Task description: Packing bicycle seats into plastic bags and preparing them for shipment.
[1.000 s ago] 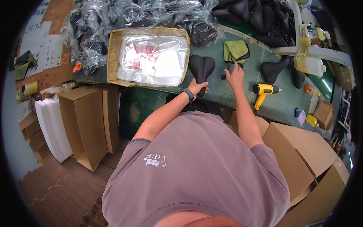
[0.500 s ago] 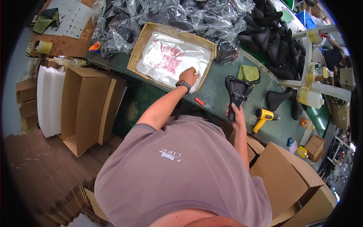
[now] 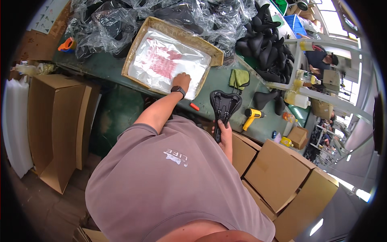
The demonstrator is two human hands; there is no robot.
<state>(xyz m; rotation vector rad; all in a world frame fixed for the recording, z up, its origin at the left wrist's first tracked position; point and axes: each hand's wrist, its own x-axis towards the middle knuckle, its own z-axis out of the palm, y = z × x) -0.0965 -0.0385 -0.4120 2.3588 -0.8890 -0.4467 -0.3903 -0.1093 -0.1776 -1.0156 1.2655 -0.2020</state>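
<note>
Left hand point(image 3: 182, 80): fingers together and lying flat, pressed on the stack of clear plastic bags point(image 3: 167, 64); a dark watch sits on the wrist.
Bags: lie in a shallow cardboard tray point(image 3: 136, 47) on the green workbench point(image 3: 100, 66), near its front edge.
Right hand point(image 3: 224, 136): fingers wrapped tight round the narrow nose of a black bicycle saddle point(image 3: 224, 105), underside up, rails showing.
Saddle: held just over the bench's front edge, right of the tray, not touching it.
Nearby: red marker point(image 3: 194, 106) between tray and saddle; yellow heat gun point(image 3: 251, 116) just right of the saddle; green cloth point(image 3: 239, 78) behind it.
Far edge: heap of bagged saddles point(image 3: 121, 16).
</note>
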